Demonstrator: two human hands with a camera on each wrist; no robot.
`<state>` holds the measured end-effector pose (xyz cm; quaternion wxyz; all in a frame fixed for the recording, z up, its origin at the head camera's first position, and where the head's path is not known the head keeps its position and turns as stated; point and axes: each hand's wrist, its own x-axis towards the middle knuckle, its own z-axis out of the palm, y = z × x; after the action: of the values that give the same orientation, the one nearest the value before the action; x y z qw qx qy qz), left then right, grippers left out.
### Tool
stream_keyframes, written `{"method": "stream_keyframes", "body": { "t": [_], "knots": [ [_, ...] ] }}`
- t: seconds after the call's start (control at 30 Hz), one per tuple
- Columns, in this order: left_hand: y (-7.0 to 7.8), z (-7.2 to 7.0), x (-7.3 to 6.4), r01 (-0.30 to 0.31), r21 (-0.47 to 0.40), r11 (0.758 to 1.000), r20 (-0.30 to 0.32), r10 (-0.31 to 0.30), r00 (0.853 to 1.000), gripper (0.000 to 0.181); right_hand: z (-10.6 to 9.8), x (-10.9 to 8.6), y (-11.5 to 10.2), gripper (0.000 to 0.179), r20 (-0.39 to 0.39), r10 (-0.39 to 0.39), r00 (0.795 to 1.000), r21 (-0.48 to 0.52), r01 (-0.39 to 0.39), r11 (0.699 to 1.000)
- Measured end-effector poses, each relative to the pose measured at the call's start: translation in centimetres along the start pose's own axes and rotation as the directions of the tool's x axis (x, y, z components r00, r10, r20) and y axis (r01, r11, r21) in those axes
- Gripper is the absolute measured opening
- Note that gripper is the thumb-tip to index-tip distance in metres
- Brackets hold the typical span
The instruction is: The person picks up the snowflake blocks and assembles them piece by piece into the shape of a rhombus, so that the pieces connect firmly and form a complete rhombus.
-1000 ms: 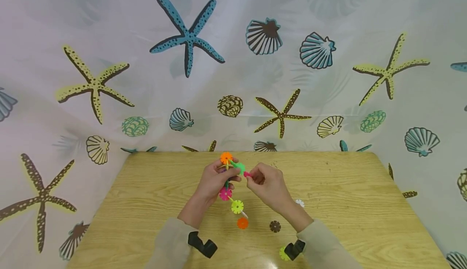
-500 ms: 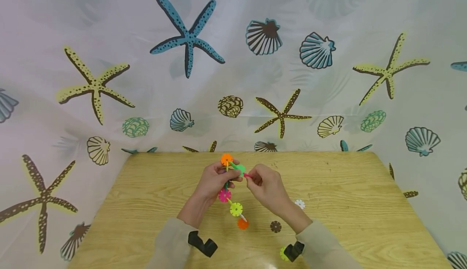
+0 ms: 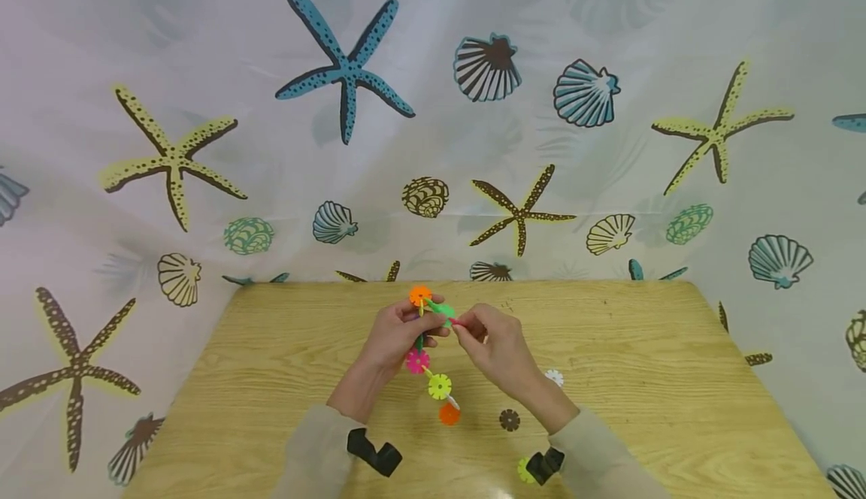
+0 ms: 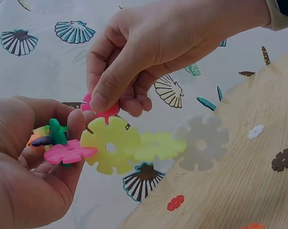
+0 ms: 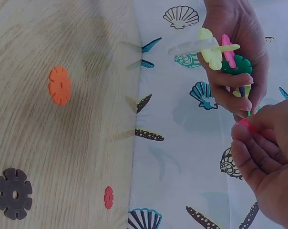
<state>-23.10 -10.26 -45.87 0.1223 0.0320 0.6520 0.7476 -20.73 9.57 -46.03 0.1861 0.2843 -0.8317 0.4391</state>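
Observation:
My left hand (image 3: 395, 341) holds a chain of slotted plastic flower discs between thumb and fingers. An orange disc (image 3: 420, 295) tops the chain, with a green disc (image 3: 443, 313) beside it. Below the hand hang a pink disc (image 3: 417, 361), a yellow disc (image 3: 440, 386) and, in the left wrist view, a pale white disc (image 4: 201, 143) at the end. Between thumb and forefinger, my right hand (image 3: 497, 345) pinches a bright pink-red disc (image 4: 108, 113), its edge right at the green disc. The left fingers hide part of the chain's middle.
On the wooden table (image 3: 643, 379) lie loose discs: white (image 3: 554, 377), brown (image 3: 510, 419), orange (image 3: 449, 414) and yellow (image 3: 524, 470), the last partly behind the right wrist camera. A red disc (image 5: 108, 197) shows in the wrist views. Patterned cloth (image 3: 433, 146) hangs behind.
The pink-red disc has turned more edge-on against the green one, with my right fingertips slightly further left. My left hand and the chain stay almost in place.

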Motion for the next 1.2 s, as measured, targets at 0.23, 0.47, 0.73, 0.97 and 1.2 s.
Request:
{"method": "stream_keyframes", "body": {
  "t": [0.23, 0.47, 0.73, 0.97, 1.2],
  "knots": [
    [0.0, -0.3, 0.2, 0.004, -0.044, 0.999, -0.008, -0.005, 1.000, 0.037, -0.2, -0.3, 0.2, 0.008, 0.030, 0.076, 0.997, 0.048, -0.077, 0.996],
    [0.2, -0.7, 0.2, 0.015, -0.037, 0.999, -0.018, -0.015, 1.000, 0.035, -0.1, -0.9, 0.9, 0.010, 0.075, 0.154, 0.985, 0.047, -0.157, 0.986],
    [0.4, -1.1, 0.1, 0.011, -0.032, 0.999, -0.003, -0.011, 1.000, 0.037, 0.7, -1.7, 1.5, 0.010, 0.130, 0.151, 0.980, 0.042, -0.157, 0.987],
    [0.4, -1.4, 0.0, 0.014, -0.059, 0.998, 0.021, -0.013, 1.000, 0.034, 1.8, -2.8, 2.3, 0.009, 0.212, 0.149, 0.966, 0.027, -0.158, 0.987],
    [0.7, -1.6, -0.4, 0.013, -0.083, 0.996, 0.057, -0.009, 0.998, 0.033, 2.7, -3.7, 3.0, 0.009, 0.276, 0.158, 0.948, 0.045, -0.177, 0.983]
  ]
}}
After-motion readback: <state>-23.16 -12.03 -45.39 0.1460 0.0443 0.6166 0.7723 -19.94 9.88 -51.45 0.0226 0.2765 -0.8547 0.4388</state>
